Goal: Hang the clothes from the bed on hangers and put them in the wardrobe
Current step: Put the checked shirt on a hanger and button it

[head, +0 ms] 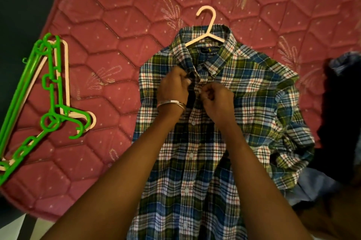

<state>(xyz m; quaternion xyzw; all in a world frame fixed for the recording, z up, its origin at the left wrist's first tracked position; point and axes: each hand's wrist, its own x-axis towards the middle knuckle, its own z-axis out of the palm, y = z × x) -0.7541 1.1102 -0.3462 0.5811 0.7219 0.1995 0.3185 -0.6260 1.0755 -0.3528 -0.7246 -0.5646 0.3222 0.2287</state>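
On the bed, left hand and right hand pinch the plaid shirt placket.

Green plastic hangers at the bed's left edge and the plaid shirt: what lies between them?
In the head view, only bare pink quilted mattress separates the green plastic hangers from the plaid shirt.
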